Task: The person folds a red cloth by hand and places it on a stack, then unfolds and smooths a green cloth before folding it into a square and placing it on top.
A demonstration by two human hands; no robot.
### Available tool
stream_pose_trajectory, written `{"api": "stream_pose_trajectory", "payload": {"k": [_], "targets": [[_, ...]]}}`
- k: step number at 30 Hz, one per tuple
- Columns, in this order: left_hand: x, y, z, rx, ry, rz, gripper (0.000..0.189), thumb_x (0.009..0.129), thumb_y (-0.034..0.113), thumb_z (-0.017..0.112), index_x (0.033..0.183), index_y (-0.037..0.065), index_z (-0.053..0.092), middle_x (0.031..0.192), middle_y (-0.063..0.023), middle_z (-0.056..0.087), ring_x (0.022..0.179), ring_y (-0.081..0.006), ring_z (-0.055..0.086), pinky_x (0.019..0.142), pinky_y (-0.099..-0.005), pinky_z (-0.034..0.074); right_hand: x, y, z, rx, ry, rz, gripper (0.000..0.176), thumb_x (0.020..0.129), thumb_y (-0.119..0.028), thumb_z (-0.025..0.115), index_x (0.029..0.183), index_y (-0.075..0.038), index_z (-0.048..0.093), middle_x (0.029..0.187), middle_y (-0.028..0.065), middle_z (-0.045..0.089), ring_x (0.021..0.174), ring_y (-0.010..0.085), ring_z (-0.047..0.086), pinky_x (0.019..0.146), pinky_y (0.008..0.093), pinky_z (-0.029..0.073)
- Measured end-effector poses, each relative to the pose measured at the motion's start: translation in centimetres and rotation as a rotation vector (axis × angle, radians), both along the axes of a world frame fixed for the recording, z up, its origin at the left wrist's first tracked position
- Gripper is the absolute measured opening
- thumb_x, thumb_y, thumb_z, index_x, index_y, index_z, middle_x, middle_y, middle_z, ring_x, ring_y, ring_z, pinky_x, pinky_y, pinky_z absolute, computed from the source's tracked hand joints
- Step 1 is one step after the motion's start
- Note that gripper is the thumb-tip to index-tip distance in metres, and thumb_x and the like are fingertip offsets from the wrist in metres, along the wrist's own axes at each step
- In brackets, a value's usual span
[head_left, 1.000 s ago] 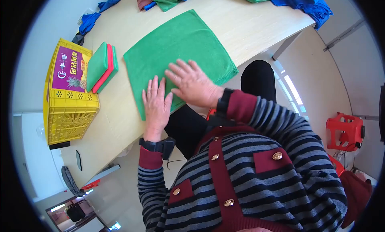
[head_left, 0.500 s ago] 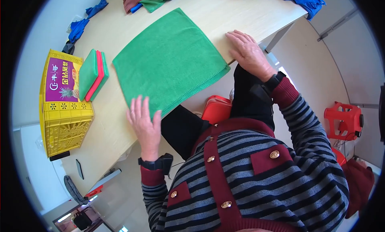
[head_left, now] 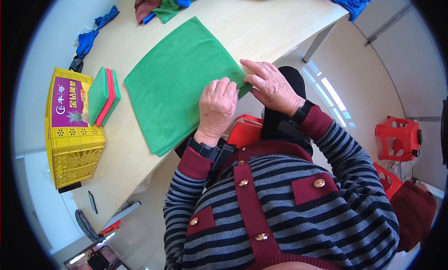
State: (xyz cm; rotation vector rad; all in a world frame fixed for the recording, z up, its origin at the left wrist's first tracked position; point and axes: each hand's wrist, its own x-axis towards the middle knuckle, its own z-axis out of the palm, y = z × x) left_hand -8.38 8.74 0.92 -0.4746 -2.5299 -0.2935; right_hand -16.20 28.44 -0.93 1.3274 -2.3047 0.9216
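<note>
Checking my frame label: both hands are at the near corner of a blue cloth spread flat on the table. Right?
Not quite: the head view shows the cloth is green, not blue. The left hand and right hand are at its near corner, and it lies spread flat on the table.

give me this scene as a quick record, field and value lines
left hand: fingers curled on the near edge of the flat green square microfibre cloth; grip hidden
right hand: pinching that cloth's near right corner
surface: pale wooden table
beside cloth: stack of folded green and red cloths, yellow plastic crate
far end: heap of blue, green and brown cloths
</note>
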Motion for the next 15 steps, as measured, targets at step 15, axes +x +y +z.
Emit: {"api": "stream_pose_trajectory", "payload": {"k": [15], "targets": [[-0.9,0.0,0.1,0.552,0.038,0.083,0.014,0.085,-0.004,0.067,0.095,0.005,0.065,0.088,-0.0107,0.065,0.08,-0.0319,0.064,0.068,-0.0418,0.052,-0.8,-3.0,1.4,-0.207,-0.054,0.023,0.031,0.07,0.006,0.068,0.096,-0.007,0.058,0.125,0.0135,0.064,0.104,0.0334,0.065,0.086,0.0399,0.055]]}}
